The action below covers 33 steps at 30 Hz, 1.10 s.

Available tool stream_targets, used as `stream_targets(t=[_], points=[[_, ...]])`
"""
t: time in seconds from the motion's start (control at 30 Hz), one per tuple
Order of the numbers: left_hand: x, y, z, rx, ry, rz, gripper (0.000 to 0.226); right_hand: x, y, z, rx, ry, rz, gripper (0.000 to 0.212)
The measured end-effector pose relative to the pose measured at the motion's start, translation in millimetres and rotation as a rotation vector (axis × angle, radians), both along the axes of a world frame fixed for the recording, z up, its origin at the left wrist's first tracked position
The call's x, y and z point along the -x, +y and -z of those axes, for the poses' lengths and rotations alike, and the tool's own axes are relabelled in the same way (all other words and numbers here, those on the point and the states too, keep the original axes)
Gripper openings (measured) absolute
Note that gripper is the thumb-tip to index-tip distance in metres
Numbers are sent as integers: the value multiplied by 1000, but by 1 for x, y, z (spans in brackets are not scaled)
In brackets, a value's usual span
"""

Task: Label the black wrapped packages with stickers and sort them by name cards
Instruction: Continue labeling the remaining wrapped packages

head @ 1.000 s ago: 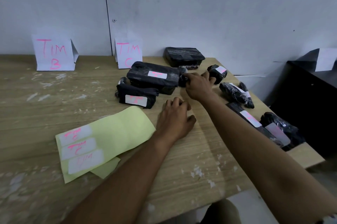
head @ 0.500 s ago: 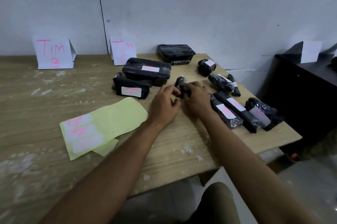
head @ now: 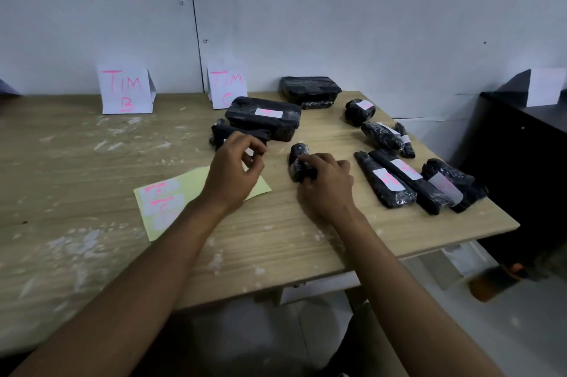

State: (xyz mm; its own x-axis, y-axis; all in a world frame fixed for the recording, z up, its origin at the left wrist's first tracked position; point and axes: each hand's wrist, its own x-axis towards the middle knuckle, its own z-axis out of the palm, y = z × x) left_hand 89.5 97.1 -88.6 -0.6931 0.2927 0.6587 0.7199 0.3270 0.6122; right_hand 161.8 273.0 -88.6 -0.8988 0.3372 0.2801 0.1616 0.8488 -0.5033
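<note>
The right hand (head: 326, 184) is gripping a small black package (head: 298, 165) on the table (head: 276, 238), fingers curled round it. The left hand (head: 234, 172) is hovering over the sticker sheet (head: 159, 201), fingers loosely curled, empty (probably). The package is looking light and slippery; holding its middle seems best.

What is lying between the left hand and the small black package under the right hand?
In the head view, only bare wooden table separates the left hand from the small black package that the right hand holds.
</note>
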Motion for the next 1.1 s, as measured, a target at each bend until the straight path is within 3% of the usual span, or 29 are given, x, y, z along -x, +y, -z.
stream_targets(t=[0.13, 0.43, 0.63, 0.83, 0.97, 1.1], points=[[8, -33, 0, 72, 25, -29, 19, 1, -8, -6, -1, 18, 71, 59], [26, -93, 3, 161, -6, -98, 24, 22, -69, -16, -68, 182, -88, 36], [32, -139, 9, 273, -46, -181, 21, 45, -122, -14, -58, 43, -433, 26], [43, -160, 23, 283, -268, -284, 11, 71, -163, 1, -122, -188, -534, 45], [45, -161, 26, 319, -269, -266, 13, 84, -170, 11, -141, -102, -535, 47], [46, -161, 25, 358, -275, -289, 13, 90, -163, 19, -9, 28, -550, 43]])
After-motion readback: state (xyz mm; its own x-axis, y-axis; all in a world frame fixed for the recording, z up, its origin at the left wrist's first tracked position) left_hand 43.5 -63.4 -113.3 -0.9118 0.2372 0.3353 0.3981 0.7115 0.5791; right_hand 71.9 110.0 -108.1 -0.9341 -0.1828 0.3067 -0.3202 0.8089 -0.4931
